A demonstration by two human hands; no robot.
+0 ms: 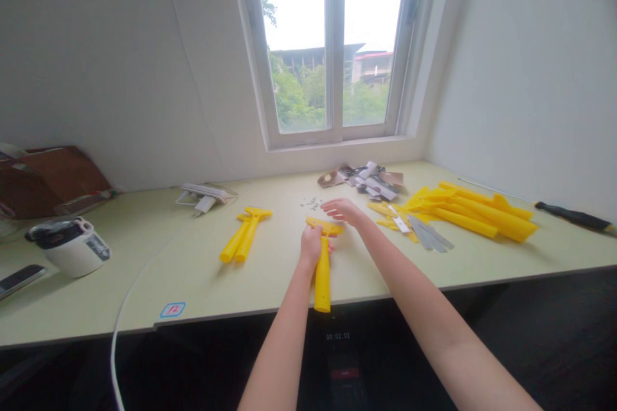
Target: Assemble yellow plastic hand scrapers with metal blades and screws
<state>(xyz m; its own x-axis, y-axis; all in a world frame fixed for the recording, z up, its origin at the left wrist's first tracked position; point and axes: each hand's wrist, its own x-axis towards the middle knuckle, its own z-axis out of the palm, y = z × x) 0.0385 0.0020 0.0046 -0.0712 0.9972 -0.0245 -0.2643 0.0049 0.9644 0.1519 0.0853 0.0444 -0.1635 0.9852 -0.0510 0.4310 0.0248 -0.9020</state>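
My left hand (312, 244) is closed around the head end of a yellow plastic scraper (322, 276), whose handle points toward me over the table's front edge. Small holes show in its wide head. Just beyond it, my right hand (341, 210) reaches to the edge of a scatter of small screws (312, 203). Its fingers are stretched out and slightly bent, and nothing is visible in them. To the left lie two more yellow scrapers (247, 234), side by side with their heads overlapping.
At right are yellow handles (482, 218), smaller yellow pieces and flat grey blades (427, 234), with a long black-handled screwdriver (573, 215) beyond. Packaging scraps (373, 180) lie under the window. At left are a power strip (205, 192), white cable (130, 289), mug (72, 247) and phone (20, 279).
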